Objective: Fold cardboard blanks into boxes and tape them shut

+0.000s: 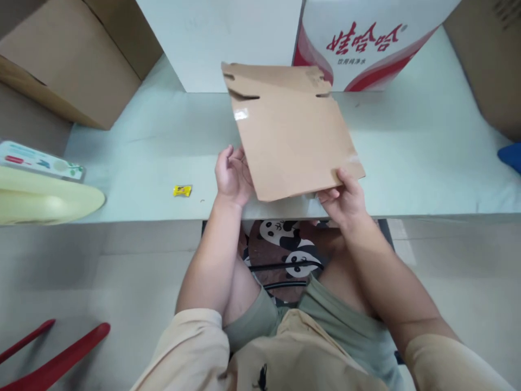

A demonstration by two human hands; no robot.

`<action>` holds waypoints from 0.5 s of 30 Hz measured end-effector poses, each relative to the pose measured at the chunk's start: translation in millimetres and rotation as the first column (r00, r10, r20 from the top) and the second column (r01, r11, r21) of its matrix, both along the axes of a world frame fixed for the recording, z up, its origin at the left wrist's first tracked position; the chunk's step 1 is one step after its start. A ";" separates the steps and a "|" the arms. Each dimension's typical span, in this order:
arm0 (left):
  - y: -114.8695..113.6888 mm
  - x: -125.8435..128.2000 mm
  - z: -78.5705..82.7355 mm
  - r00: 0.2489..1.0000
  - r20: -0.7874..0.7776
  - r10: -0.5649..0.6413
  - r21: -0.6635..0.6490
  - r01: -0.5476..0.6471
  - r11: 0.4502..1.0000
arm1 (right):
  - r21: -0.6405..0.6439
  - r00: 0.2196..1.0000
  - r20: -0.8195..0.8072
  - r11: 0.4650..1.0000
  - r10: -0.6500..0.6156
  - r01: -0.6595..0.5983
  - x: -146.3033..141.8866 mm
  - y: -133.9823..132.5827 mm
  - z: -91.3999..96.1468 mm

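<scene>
A flat brown cardboard piece (295, 138) with slotted tabs at its far end is held up, tilted, over the front of the table. My right hand (344, 198) grips its near right corner, thumb on top and fingers underneath. Along the left edge, my left hand (235, 176) is at the cardboard with its fingers loosely spread and the tips partly hidden behind it. A bit of clear tape (241, 114) shines near the cardboard's upper left edge.
On the pale green tabletop (142, 163) lies a small yellow packet (182, 190). Behind stand a white box (228, 43) and a red-and-white box (358, 49). Brown cartons (73, 60) rise at the left, another carton (488, 65) at the right. Red legs (69, 355) show on the floor.
</scene>
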State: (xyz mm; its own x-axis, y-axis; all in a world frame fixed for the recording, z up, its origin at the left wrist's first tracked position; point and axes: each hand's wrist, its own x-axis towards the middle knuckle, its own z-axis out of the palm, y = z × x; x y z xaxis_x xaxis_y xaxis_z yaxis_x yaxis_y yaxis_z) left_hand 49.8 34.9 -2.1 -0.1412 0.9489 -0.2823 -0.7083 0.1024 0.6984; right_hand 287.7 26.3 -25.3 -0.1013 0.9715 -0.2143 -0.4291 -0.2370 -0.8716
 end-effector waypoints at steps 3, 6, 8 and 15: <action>1.4 -4.9 1.5 0.997 0.072 -0.022 -0.046 0.025 0.999 | -0.026 0.998 -0.027 0.998 -0.059 0.059 6.1 0.3 0.9; 1.0 -7.7 3.5 0.993 0.110 -0.045 -0.088 0.055 0.995 | -0.009 0.980 -0.005 0.980 -0.197 0.197 19.3 2.0 4.2; 0.5 -7.9 5.7 0.991 0.126 -0.039 -0.085 0.050 0.995 | 0.048 0.954 0.043 0.954 -0.297 0.295 38.3 2.1 8.5; 3.3 -7.6 11.1 0.983 0.180 -0.046 -0.056 0.057 0.997 | 0.261 0.648 0.272 0.703 -0.711 0.662 148.8 -16.3 31.7</action>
